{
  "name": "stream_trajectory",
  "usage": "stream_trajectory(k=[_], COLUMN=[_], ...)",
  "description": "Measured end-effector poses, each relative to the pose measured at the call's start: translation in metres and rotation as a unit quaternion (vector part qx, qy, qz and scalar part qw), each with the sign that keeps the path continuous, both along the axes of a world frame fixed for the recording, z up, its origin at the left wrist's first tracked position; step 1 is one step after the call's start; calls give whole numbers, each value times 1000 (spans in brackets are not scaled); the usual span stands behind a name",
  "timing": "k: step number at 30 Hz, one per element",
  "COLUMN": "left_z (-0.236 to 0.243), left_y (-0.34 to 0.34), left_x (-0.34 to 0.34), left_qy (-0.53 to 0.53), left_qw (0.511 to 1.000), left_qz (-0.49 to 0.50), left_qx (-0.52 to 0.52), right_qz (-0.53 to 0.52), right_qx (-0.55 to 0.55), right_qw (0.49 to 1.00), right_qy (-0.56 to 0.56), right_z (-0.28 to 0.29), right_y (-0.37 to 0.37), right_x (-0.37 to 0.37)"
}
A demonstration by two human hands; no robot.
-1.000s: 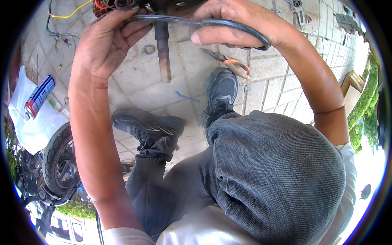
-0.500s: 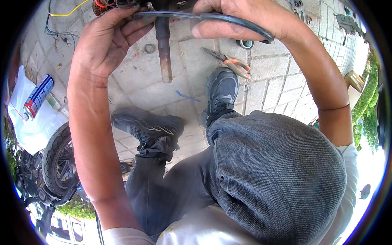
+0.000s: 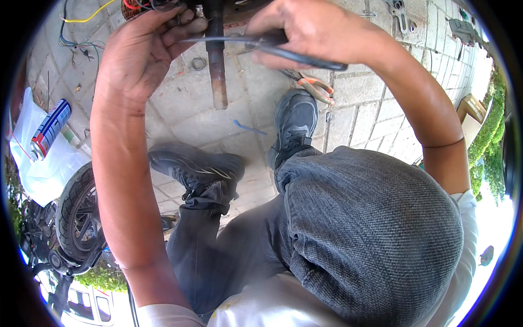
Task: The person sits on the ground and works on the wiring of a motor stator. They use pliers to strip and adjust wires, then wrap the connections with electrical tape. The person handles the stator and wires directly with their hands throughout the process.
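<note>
Mid-job, judging by the layout: rusty axle shaft point(image 3: 217, 65) is steadied at its top end by the left hand point(image 3: 144, 57), fingers closed. A dark-handled tool point(image 3: 294, 52) is clamped in the right hand point(image 3: 313, 32) and pressed against the shaft. Orange-handled pliers point(image 3: 313, 87) are left unused on the paving point(image 3: 376, 120). Wiring point(image 3: 81, 22) looks unfinished.

Left hand point(image 3: 143, 57), right hand point(image 3: 310, 34), black cable point(image 3: 305, 54)

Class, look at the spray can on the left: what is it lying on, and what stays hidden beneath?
The spray can lies on a white plastic bag spread over the paving. Whatever is inside or under the bag is covered and cannot be seen.
</note>
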State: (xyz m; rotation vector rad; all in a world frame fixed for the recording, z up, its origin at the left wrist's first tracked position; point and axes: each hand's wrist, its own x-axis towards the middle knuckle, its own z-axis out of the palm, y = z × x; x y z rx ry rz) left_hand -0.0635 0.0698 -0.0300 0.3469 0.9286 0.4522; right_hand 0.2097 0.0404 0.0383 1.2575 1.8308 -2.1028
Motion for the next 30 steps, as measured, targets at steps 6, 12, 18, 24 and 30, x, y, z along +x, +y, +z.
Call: stream_trajectory(k=[6, 12, 18, 24, 30], left_z=[6, 7, 6, 8, 3], left_y=[0, 0, 3, 2, 3], left_x=[3, 0, 1, 0, -3], left_qy=[-27, -35, -70, -64, -92], left_qw=[1000, 999, 997, 998, 996], left_qz=[-8, -12, -15, -10, -20], left_qx=[-2, 0, -6, -8, -8], right_qz=[-45, -20, -72, -44, -54], right_qx=[94, -61, -29, 13, 7], right_qw=[993, 998, 996, 998, 998], right_qy=[64, 21, 44, 45, -9], right_z=[-17, 9, -11, -11, -10], right_y=[-17, -2, -18, -10, -13], right_x=[7, 8, 11, 9, 2])
